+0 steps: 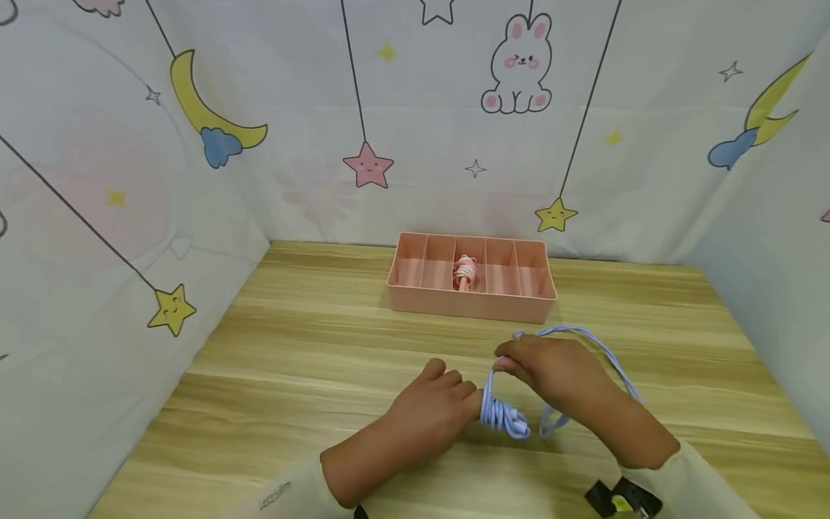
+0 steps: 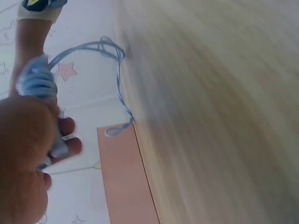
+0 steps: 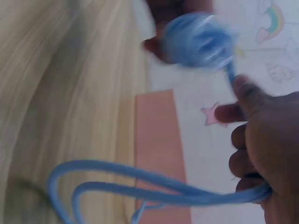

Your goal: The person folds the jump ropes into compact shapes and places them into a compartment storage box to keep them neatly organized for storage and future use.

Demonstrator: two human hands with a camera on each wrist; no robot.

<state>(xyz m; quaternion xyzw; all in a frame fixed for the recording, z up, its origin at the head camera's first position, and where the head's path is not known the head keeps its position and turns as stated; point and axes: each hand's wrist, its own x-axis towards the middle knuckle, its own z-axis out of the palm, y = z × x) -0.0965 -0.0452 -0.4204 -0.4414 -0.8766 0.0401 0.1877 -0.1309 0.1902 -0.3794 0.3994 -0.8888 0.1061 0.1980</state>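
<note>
A light blue cord (image 1: 502, 417) is wound in tight turns into a bundle at the front middle of the table. My left hand (image 1: 431, 407) grips the bundle's left end; in the left wrist view a pale blue handle-like piece (image 2: 59, 145) shows between the fingers. To the right, my right hand (image 1: 564, 371) pinches the strand leading up from the bundle between thumb and fingers. In the right wrist view, doubled cord (image 3: 140, 176) also passes under its curled fingers. The loose length arcs behind the right hand, with a loop lying near the bundle.
Behind the hands stands a pink box (image 1: 467, 304) with several compartments. Its middle compartment holds a wound pink-and-white cord (image 1: 465, 268). A printed cloth (image 1: 441, 130) rises along the back and sides of the wooden table (image 1: 292, 346).
</note>
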